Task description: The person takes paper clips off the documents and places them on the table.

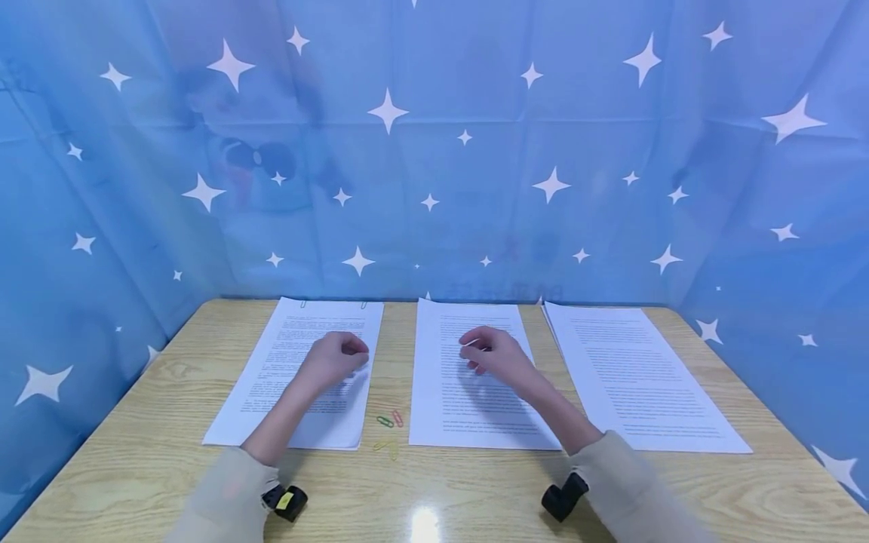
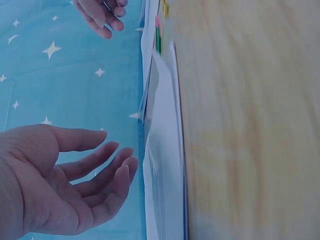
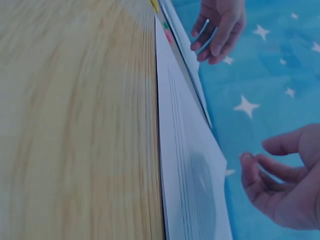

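Observation:
My left hand (image 1: 334, 357) hovers over the left stack of printed paper (image 1: 292, 377), its fingers loosely bent and nothing between them. Two paper clips (image 1: 302, 305) sit on that stack's top edge. Above the middle printed sheets (image 1: 428, 407) hangs my right hand (image 1: 498, 354), also relaxed; the right wrist view shows a gap between thumb and fingers (image 3: 272, 175). On the wood between these two piles lie a green paper clip (image 1: 385, 421), a pink paper clip (image 1: 397, 418) and yellow paper clips (image 1: 384, 446).
A third stack of printed paper (image 1: 638, 377) lies at the right of the wooden table (image 1: 353, 498), its left edge showing more than one sheet. Behind and along the sides hangs a blue curtain (image 1: 475, 219) with white stars. Both sleeves carry a small black device (image 1: 563, 498) at the wrist.

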`<state>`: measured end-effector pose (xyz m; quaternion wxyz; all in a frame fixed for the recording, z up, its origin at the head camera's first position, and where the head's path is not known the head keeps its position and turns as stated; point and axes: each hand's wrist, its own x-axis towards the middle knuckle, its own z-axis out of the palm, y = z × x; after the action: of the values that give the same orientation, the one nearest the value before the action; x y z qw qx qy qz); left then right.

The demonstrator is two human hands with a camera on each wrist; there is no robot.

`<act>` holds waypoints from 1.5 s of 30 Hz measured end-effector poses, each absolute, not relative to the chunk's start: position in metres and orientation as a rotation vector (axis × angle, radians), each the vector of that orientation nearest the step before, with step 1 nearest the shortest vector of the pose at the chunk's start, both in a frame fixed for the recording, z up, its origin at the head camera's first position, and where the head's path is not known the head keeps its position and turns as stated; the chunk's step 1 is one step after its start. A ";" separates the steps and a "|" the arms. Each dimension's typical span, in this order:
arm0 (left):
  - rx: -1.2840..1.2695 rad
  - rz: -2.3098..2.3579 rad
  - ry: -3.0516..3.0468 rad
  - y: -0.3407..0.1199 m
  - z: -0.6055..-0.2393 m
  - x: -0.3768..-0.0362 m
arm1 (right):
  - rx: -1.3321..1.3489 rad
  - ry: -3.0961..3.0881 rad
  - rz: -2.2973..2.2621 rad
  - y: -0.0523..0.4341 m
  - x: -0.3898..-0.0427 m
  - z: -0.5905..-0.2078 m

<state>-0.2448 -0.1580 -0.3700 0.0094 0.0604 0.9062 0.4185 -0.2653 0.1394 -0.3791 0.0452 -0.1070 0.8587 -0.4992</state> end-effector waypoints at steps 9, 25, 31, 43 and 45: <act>0.126 1.208 2.818 -0.187 -0.370 -0.241 | -0.387 2.563 -1.552 0.105 -0.263 -0.381; -0.023 1.092 2.816 -0.247 -0.369 -0.236 | -0.379 2.402 -1.561 0.053 -0.261 -0.389; -0.141 1.085 2.801 -0.264 -0.368 -0.235 | -0.309 2.297 -1.582 0.034 -0.263 -0.388; -0.337 1.063 2.747 -0.289 -0.364 -0.240 | -0.147 2.209 -1.725 0.010 -0.265 -0.387; -0.347 1.070 2.731 -0.292 -0.363 -0.240 | -0.122 2.221 -1.730 0.008 -0.265 -0.388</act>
<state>-0.2397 -0.2918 -0.3630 0.0940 -0.1171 0.9206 0.3606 -0.2651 0.0076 -0.3877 0.1610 -0.0428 0.7780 -0.6058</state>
